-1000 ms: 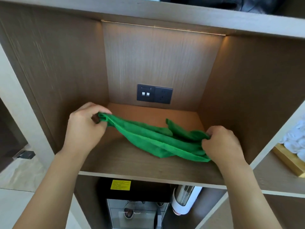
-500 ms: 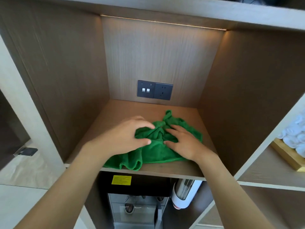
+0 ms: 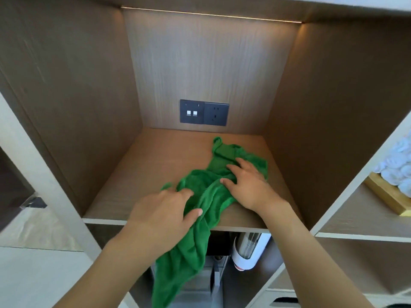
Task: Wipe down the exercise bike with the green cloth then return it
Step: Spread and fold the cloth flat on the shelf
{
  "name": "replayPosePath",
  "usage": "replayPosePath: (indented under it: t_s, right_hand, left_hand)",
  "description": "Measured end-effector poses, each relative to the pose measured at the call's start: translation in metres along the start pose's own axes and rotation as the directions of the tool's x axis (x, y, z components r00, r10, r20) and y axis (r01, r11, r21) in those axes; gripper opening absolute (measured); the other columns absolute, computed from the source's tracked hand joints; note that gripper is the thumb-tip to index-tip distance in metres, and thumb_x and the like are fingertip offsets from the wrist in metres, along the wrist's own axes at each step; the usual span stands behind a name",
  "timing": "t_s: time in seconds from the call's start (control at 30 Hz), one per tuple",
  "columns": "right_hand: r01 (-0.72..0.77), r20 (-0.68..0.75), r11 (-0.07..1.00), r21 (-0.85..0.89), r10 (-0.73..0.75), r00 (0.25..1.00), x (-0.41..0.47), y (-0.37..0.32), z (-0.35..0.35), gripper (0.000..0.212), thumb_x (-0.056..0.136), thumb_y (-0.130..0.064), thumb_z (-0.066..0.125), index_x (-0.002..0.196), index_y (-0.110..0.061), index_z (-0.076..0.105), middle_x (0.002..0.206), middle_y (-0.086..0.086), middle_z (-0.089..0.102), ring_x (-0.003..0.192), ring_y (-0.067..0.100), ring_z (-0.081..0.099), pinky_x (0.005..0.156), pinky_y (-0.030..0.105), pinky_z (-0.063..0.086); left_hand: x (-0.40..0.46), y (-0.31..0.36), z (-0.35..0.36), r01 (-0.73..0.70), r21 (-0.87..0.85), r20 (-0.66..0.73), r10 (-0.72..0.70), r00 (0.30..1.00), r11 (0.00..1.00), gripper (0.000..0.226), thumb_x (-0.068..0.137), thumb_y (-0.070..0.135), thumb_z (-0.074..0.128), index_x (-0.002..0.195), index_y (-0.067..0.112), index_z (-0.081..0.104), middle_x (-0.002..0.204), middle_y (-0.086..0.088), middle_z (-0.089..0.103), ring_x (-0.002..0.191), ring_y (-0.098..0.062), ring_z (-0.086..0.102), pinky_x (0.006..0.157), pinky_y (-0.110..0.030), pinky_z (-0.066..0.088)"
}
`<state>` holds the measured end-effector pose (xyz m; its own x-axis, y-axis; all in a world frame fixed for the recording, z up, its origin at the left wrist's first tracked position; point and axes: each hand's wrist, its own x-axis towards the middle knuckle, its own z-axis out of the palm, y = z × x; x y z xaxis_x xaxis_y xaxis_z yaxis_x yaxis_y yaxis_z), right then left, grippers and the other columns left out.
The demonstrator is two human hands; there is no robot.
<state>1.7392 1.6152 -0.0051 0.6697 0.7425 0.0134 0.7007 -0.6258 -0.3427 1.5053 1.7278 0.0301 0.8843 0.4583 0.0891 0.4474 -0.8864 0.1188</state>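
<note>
The green cloth [image 3: 209, 196] lies crumpled on the wooden shelf [image 3: 138, 174] of an open cubby, and its near end hangs down over the shelf's front edge. My left hand [image 3: 164, 216] is at that front edge with a fold of the cloth between thumb and fingers. My right hand [image 3: 246, 185] rests flat on the cloth's far part with its fingers spread. The exercise bike is out of view.
A dark socket and switch plate [image 3: 204, 112] sits on the cubby's back wall. Below the shelf are a white cup dispenser [image 3: 246, 252] and a machine. To the right, a wooden tray [image 3: 387, 196] holds rolled white towels.
The cloth was held stretched between both hands, then bunched on the shelf. Now my left hand has drawn back to the front edge and the cloth's near end hangs over it.
</note>
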Motion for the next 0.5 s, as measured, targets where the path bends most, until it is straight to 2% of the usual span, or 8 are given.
replayPosePath:
  t_s: [0.07, 0.1, 0.17, 0.2, 0.27, 0.33, 0.43, 0.5]
  right_hand:
    - [0.073, 0.076, 0.996, 0.056, -0.077, 0.994, 0.001, -0.003, -0.005, 0.064, 0.105, -0.052, 0.056, 0.162, -0.030, 0.039, 0.176, -0.003, 0.015, 0.163, 0.023, 0.008, 0.132, 0.046, 0.011]
    - [0.107, 0.104, 0.989, 0.100, -0.118, 0.988, 0.001, -0.004, -0.009, 0.063, 0.104, -0.048, 0.060, 0.162, -0.032, 0.040, 0.176, -0.007, 0.016, 0.163, 0.019, 0.006, 0.132, 0.045, 0.010]
    - [0.168, 0.153, 0.965, 0.201, -0.201, 0.968, 0.000, -0.005, -0.015, 0.062, 0.101, -0.036, 0.069, 0.158, -0.034, 0.046, 0.173, -0.013, 0.023, 0.163, 0.013, 0.007, 0.132, 0.044, 0.009]
    - [0.200, 0.179, 0.946, 0.254, -0.249, 0.952, -0.001, -0.005, -0.017, 0.063, 0.098, -0.029, 0.074, 0.155, -0.033, 0.050, 0.171, -0.015, 0.028, 0.162, 0.009, 0.009, 0.132, 0.042, 0.009]
    - [0.253, 0.228, 0.895, 0.368, -0.351, 0.908, -0.005, -0.005, -0.023, 0.069, 0.088, -0.014, 0.083, 0.150, -0.030, 0.057, 0.168, -0.013, 0.036, 0.159, 0.005, 0.018, 0.130, 0.033, 0.013]
    - [0.258, 0.223, 0.845, 0.469, -0.396, 0.891, -0.012, -0.004, -0.025, 0.077, 0.078, -0.007, 0.090, 0.147, -0.027, 0.061, 0.165, -0.012, 0.040, 0.155, 0.003, 0.029, 0.127, 0.027, 0.019]
    - [0.223, 0.117, 0.826, 0.517, -0.326, 0.938, -0.027, 0.002, -0.028, 0.084, 0.072, -0.017, 0.098, 0.147, -0.027, 0.061, 0.166, -0.014, 0.036, 0.155, 0.002, 0.029, 0.126, 0.028, 0.023]
    - [0.166, 0.102, 0.886, 0.434, -0.232, 0.967, -0.040, 0.012, -0.031, 0.096, 0.071, -0.041, 0.096, 0.154, -0.034, 0.050, 0.168, -0.018, 0.028, 0.154, -0.001, 0.024, 0.128, 0.030, 0.022]
  left_hand:
    - [0.005, 0.003, -0.006, 0.009, -0.009, -0.073, -0.009, 0.997, 1.000, 0.048, 0.100, 0.070, 0.038, 0.137, 0.044, 0.055, 0.102, 0.010, 0.071, 0.093, -0.019, 0.069, 0.064, -0.032, 0.041]
    - [0.009, 0.003, -0.006, 0.008, -0.018, -0.122, -0.010, 0.993, 1.000, 0.044, 0.101, 0.067, 0.040, 0.132, 0.043, 0.060, 0.091, 0.010, 0.068, 0.083, -0.018, 0.066, 0.060, -0.031, 0.039]
    - [0.021, 0.002, -0.002, -0.019, -0.077, -0.232, 0.001, 0.973, 0.997, 0.034, 0.102, 0.057, 0.049, 0.124, 0.040, 0.068, 0.092, 0.012, 0.059, 0.075, -0.016, 0.057, 0.058, -0.030, 0.037]
    - [0.030, 0.001, 0.001, -0.055, -0.125, -0.262, 0.020, 0.965, 0.991, 0.031, 0.102, 0.052, 0.054, 0.126, 0.037, 0.068, 0.102, 0.009, 0.058, 0.082, -0.016, 0.057, 0.063, -0.031, 0.041]
    - [0.048, 0.002, 0.009, -0.161, -0.214, -0.216, 0.114, 0.970, 0.964, 0.041, 0.103, 0.044, 0.058, 0.141, 0.030, 0.062, 0.126, 0.006, 0.056, 0.114, -0.018, 0.057, 0.090, -0.032, 0.048]
    - [0.060, 0.004, 0.020, -0.215, -0.251, -0.093, 0.198, 0.976, 0.944, 0.057, 0.105, 0.043, 0.056, 0.158, 0.026, 0.043, 0.150, 0.005, 0.049, 0.139, -0.018, 0.045, 0.115, -0.033, 0.038]
    - [0.055, 0.000, 0.036, -0.169, -0.235, 0.024, 0.179, 0.984, 0.957, 0.070, 0.108, 0.050, 0.045, 0.167, 0.023, 0.020, 0.171, 0.003, 0.030, 0.158, -0.017, 0.025, 0.129, -0.039, 0.023]
    - [0.042, -0.011, 0.037, -0.141, -0.195, 0.049, 0.153, 0.987, 0.971, 0.071, 0.107, 0.057, 0.039, 0.168, 0.027, 0.017, 0.174, 0.008, 0.021, 0.161, -0.013, 0.017, 0.131, -0.037, 0.015]
